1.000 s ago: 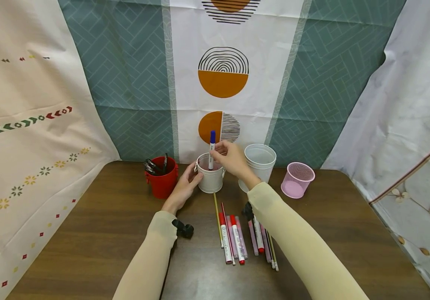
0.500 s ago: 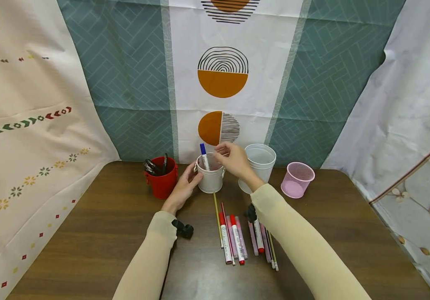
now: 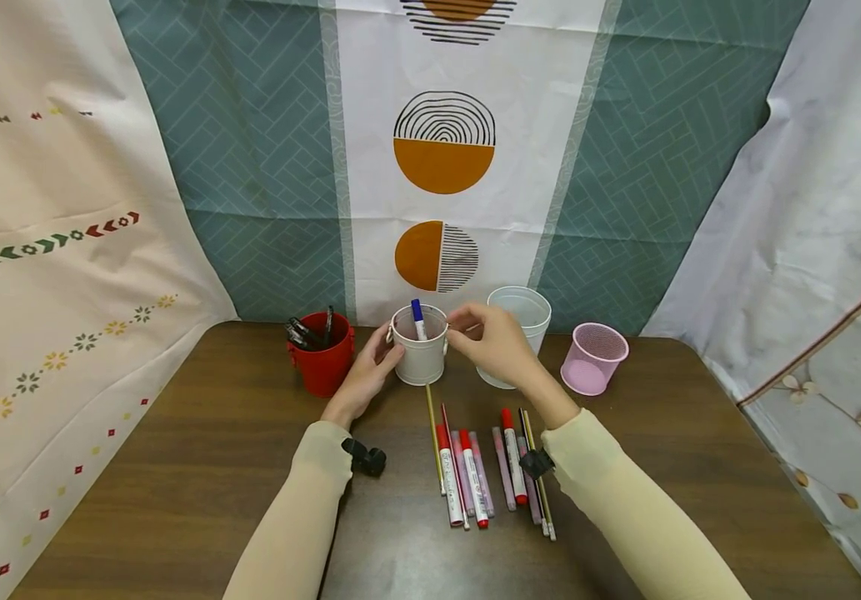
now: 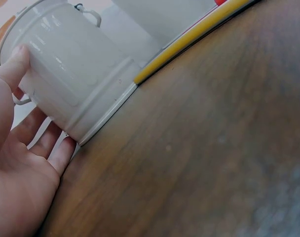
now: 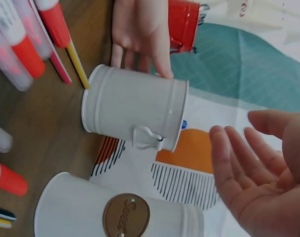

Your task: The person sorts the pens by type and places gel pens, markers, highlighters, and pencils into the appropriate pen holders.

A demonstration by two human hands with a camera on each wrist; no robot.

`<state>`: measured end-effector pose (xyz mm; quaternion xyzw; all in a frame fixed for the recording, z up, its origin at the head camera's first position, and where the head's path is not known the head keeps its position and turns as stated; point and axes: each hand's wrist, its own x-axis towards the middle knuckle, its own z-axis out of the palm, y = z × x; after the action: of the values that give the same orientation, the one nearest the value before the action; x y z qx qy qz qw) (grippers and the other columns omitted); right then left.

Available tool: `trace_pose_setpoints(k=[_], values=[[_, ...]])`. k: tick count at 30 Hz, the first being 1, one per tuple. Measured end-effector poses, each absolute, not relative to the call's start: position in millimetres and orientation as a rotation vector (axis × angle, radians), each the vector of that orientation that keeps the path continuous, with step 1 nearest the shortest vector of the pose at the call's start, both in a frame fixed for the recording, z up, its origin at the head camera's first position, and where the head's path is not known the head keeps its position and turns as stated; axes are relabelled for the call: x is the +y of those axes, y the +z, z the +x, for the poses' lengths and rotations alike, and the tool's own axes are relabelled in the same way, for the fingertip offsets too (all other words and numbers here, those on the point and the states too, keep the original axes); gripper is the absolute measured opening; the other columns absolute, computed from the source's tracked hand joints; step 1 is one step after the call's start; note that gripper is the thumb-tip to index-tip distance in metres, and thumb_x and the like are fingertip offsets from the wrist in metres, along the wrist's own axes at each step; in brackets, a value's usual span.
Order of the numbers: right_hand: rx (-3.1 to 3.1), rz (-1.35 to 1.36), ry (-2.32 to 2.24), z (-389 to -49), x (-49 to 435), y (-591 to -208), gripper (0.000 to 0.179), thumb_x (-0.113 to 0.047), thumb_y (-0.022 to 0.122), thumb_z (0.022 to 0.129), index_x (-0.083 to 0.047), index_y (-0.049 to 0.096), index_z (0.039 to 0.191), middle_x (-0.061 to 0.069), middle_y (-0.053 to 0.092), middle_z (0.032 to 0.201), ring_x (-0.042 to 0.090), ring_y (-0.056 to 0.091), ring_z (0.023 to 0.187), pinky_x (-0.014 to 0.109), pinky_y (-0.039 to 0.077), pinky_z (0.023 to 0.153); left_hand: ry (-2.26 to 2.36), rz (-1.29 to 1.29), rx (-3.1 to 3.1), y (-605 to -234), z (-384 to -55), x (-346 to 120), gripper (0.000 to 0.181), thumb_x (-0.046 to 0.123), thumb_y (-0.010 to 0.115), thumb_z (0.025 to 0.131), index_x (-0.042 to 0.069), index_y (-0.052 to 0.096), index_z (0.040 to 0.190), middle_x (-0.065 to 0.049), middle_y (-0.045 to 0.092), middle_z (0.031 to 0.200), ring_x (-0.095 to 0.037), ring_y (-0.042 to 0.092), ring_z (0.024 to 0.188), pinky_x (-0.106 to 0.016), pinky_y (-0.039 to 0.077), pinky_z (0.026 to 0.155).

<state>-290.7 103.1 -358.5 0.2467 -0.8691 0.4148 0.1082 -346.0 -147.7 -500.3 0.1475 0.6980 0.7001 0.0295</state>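
Observation:
A small off-white bucket (image 3: 421, 363) stands upright at the back of the table, with small side handles. Inside it leans a white marker with a blue cap (image 3: 417, 317), cap up above the rim. My left hand (image 3: 365, 379) holds the bucket's left side, the thumb (image 4: 19, 61) near the rim and the fingers low along the wall. Just right of the bucket, my right hand (image 3: 501, 346) is apart from it and holds nothing, its fingers loosely bent, as the right wrist view shows.
Left of the bucket is a red bucket (image 3: 325, 367) with black pens. A taller white bucket (image 5: 76, 207) and a pink mesh cup (image 3: 595, 358) stand to the right. Red-capped markers (image 3: 448, 483), pink pens and pencils lie in two groups in front.
My right hand let go of the blue-capped marker, which dropped into the small bucket and leans inside. The right hand then drew back to the right. My left hand stays on the bucket.

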Motion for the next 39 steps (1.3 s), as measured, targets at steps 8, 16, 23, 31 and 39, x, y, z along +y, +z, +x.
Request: trace_pose_setpoints(k=[8,16,23,31,39], values=[[-2.690,0.779,1.080,-247.2,112.4,-372.7,0.018,-0.013,0.080,0.092,-0.006,0.075,0.108,-0.001,0.075,0.086,0.010,0.067,0.071,0.031,0.058,0.070,2.135,0.453,2.166,-500.5,-345.6,-150.2,0.067,0.025,0.058,0.111,0.019,0.025,0.169,-0.012,0.023,0.175,-0.037,0.025,0.160,-0.055,0.026,0.128],[-2.854,0.816,1.041,-214.0,103.3,-397.0,0.015,-0.011,0.080,0.092,-0.004,0.073,0.104,-0.006,0.068,0.074,0.008,0.058,0.061,0.025,0.050,0.055,2.117,0.441,2.178,-500.8,-342.7,-153.0,0.068,0.026,0.056,0.112,0.020,0.022,0.170,-0.011,0.021,0.176,-0.036,0.023,0.161,-0.054,0.024,0.129],[-2.948,0.727,0.918,-198.0,95.9,-420.2,0.012,-0.011,0.082,0.090,-0.007,0.073,0.095,-0.008,0.056,0.063,0.007,0.050,0.055,0.025,0.042,0.050,2.127,0.441,2.166,-501.3,-344.5,-150.0,0.068,0.027,0.057,0.111,0.020,0.024,0.170,-0.011,0.021,0.176,-0.036,0.023,0.161,-0.054,0.024,0.129],[-2.995,0.743,0.859,-190.1,90.7,-434.7,0.017,-0.010,0.084,0.088,-0.008,0.068,0.083,-0.004,0.052,0.062,0.012,0.048,0.057,0.026,0.040,0.049,2.123,0.433,2.179,-501.7,-347.3,-149.3,0.067,0.027,0.059,0.111,0.020,0.026,0.169,-0.011,0.022,0.176,-0.037,0.024,0.161,-0.055,0.026,0.128],[-3.003,0.704,0.755,-187.4,82.2,-439.9,0.022,-0.016,0.086,0.084,-0.009,0.066,0.077,-0.004,0.056,0.066,0.014,0.049,0.061,0.029,0.042,0.053,2.129,0.429,2.180,-502.3,-346.7,-149.9,0.068,0.027,0.060,0.110,0.019,0.026,0.169,-0.012,0.023,0.175,-0.037,0.025,0.161,-0.055,0.026,0.128]])
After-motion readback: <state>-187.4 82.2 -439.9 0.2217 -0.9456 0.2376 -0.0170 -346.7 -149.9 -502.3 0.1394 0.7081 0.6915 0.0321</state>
